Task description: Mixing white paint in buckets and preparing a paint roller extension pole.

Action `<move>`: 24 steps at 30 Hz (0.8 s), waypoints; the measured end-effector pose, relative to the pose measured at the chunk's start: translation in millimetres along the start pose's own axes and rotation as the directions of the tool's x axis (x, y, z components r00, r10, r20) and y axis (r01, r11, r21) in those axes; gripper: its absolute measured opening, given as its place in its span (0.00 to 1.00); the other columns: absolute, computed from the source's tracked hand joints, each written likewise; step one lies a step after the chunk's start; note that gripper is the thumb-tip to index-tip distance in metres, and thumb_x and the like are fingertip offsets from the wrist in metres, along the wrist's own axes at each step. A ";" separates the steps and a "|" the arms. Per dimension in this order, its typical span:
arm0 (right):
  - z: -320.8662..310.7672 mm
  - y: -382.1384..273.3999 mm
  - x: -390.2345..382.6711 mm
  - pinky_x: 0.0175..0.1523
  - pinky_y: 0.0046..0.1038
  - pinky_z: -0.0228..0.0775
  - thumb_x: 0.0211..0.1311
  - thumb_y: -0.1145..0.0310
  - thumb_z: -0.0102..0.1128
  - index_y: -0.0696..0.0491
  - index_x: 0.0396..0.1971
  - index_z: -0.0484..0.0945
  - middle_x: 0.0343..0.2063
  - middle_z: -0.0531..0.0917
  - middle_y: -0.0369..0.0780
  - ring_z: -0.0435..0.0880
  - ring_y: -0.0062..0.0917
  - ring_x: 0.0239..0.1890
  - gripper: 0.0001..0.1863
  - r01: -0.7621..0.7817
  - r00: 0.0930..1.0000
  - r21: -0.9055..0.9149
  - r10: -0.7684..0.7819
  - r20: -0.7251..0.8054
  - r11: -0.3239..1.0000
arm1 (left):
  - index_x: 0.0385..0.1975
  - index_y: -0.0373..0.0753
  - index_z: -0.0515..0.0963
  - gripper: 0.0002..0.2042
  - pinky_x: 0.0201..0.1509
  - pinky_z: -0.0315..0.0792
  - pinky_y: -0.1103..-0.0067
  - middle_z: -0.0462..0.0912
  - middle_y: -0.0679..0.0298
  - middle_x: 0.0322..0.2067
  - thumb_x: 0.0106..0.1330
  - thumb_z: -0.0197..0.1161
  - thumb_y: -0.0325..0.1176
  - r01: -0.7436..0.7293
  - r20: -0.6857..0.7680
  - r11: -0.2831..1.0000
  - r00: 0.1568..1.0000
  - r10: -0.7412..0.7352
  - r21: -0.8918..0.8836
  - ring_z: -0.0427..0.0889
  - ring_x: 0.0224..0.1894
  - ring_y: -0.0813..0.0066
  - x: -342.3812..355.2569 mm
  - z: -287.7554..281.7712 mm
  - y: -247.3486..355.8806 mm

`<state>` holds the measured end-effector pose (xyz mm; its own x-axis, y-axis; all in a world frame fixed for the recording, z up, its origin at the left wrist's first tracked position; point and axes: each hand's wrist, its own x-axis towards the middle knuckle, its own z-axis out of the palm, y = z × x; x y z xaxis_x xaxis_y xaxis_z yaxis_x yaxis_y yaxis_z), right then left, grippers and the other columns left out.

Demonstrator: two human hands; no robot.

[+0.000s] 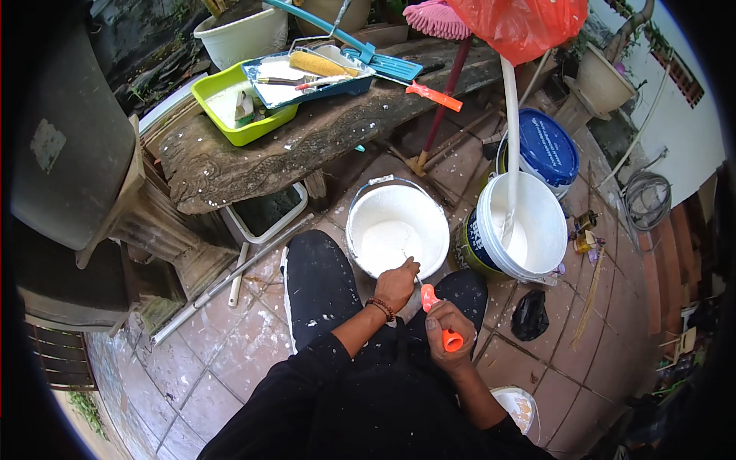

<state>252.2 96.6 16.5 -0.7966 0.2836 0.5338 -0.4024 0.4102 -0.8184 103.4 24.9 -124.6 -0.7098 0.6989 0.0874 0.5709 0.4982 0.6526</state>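
Note:
My right hand (451, 337) is closed around the orange handle of a tool (428, 295), with a thin metal rod coming out of its top; its kind does not show fully. My left hand (395, 287) is closed with its fingertips pinched at that rod, over the near rim of a white bucket (359, 234). Below the fingers, white paint (387, 239) covers the bucket's bottom. The bucket stands on the tiles between my knees. To its right is a larger paint pail (552, 238), holding white paint and a long white stick (512, 130) that leans upward.
A wooden bench (238, 165) bears a lime-green tray (264, 130) and a blue paint tray (356, 86) with a yellow roller and brushes. Behind the pail stands a blue-lidded bucket (548, 142). A black plastic bag (529, 316) and a pole (222, 287) lie on the tiles.

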 end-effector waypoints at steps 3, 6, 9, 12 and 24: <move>4.6 -15.5 22.0 0.36 0.28 0.71 0.68 0.85 0.58 0.57 0.25 0.67 0.26 0.80 0.43 0.78 0.26 0.27 0.13 -0.050 0.999 -0.082 0.050 0.001 0.995 | 0.48 0.38 0.80 0.10 0.48 0.82 0.58 0.84 0.47 0.57 0.72 0.53 0.29 0.014 0.022 1.000 1.000 -0.014 -0.020 0.89 0.44 0.48 -0.7 -17.5 11.7; 2.9 -36.6 41.5 0.34 0.26 0.68 0.69 0.83 0.60 0.56 0.24 0.66 0.24 0.79 0.42 0.76 0.23 0.26 0.15 -0.191 0.981 -0.133 0.194 0.010 0.972 | 0.47 0.37 0.80 0.10 0.46 0.81 0.56 0.87 0.44 0.47 0.72 0.53 0.29 0.060 0.049 0.994 0.997 -0.056 -0.089 0.89 0.42 0.45 -5.8 -32.4 22.6; 0.2 -48.8 59.3 0.32 0.24 0.65 0.72 0.81 0.61 0.56 0.23 0.66 0.22 0.77 0.38 0.72 0.18 0.24 0.17 -0.208 0.978 -0.105 0.208 -0.016 0.972 | 0.45 0.35 0.80 0.09 0.43 0.80 0.52 0.87 0.44 0.33 0.72 0.55 0.30 0.052 0.012 0.991 0.999 -0.051 -0.127 0.88 0.37 0.41 -17.4 -34.9 36.1; -5.3 -59.3 69.3 0.31 0.23 0.62 0.74 0.80 0.59 0.55 0.23 0.65 0.21 0.74 0.35 0.68 0.15 0.25 0.18 -0.271 0.962 -0.089 0.270 -0.030 0.958 | 0.44 0.35 0.80 0.09 0.43 0.80 0.53 0.87 0.43 0.32 0.72 0.54 0.29 0.064 0.026 0.988 0.998 -0.061 -0.138 0.88 0.37 0.41 -23.6 -33.3 46.6; -2.9 -57.6 49.5 0.35 0.24 0.66 0.73 0.79 0.59 0.56 0.23 0.67 0.25 0.77 0.39 0.74 0.19 0.28 0.16 -0.221 0.975 -0.031 0.221 -0.003 0.975 | 0.45 0.37 0.79 0.09 0.42 0.80 0.54 0.88 0.45 0.35 0.71 0.54 0.29 0.037 0.002 0.990 0.999 -0.037 -0.133 0.88 0.37 0.43 -29.7 -36.7 46.1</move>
<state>237.2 89.6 90.6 -0.8643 0.3703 0.3403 -0.2022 0.3638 -0.9093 135.6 8.2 -69.4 -0.7295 0.6812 0.0613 0.4842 0.4511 0.7497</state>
